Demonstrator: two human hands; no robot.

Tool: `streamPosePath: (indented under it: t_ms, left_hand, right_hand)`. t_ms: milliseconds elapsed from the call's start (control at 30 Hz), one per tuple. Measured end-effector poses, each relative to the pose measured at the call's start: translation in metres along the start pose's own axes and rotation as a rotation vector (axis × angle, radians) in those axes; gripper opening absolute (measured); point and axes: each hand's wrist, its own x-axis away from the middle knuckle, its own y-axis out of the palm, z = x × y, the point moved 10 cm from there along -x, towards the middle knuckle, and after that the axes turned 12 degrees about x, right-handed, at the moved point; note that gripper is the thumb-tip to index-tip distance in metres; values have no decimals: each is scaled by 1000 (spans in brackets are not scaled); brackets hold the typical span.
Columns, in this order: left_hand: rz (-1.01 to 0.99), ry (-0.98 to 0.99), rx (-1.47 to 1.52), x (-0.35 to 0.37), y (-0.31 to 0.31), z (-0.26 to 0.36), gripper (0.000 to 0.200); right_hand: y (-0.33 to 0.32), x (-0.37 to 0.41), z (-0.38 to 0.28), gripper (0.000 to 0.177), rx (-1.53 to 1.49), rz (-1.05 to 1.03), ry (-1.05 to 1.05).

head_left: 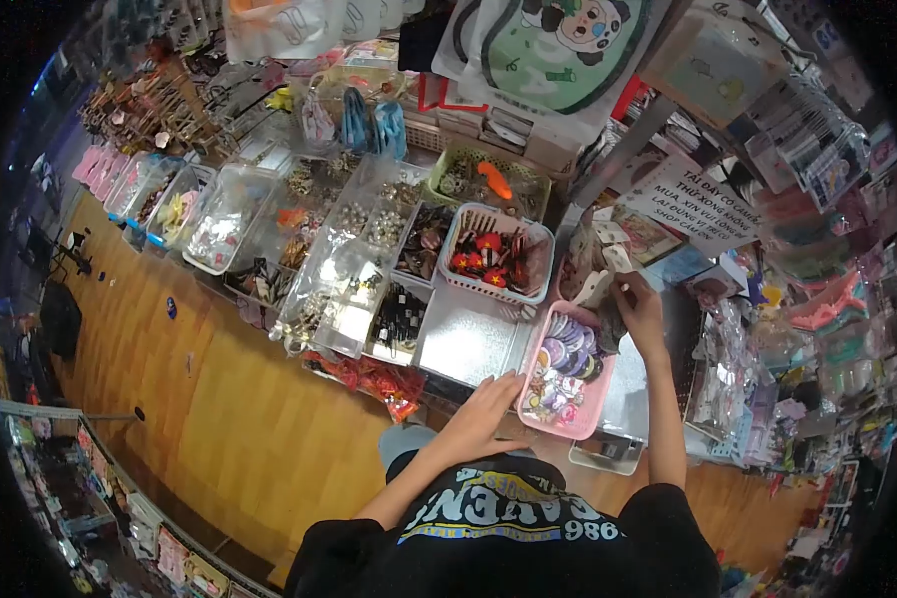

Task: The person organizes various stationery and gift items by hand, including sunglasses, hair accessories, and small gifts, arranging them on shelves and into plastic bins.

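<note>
My left hand (pixel 486 417) lies flat with its fingers stretched out, the fingertips at the left side of a pink basket (pixel 580 431). Inside that basket are several round badges (pixel 568 344), mostly purple and white, with small packaged pieces at the near end. Beyond the basket's far right corner, my right hand (pixel 638 307) has its fingers bent together beside some white cards (pixel 594 289). What its fingertips hold is too small and partly hidden to make out.
Left of the pink basket stands a pale blue basket (pixel 546 289) of red and black items. Clear trays (pixel 354 249) of small accessories line the counter farther left. A printed sign (pixel 693 204) and hanging packets (pixel 827 249) are at the right. Wooden floor (pixel 209 399) shows at left.
</note>
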Motion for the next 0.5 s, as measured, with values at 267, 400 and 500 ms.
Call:
streamPosePath:
  t_ms: [267,400,500]
  left_hand:
    - [-75,40,-34,-9,-5,6,83]
    - [-142,30,-56,-13,-7,12,83]
    - [-92,-59,-52,-13,-17,12,80]
  right_hand:
    - [-10,20,7,21,-45,58,172]
    - [-26,24,15,22,-135,126,219]
    - [-24,22,15,23,-47,93,179]
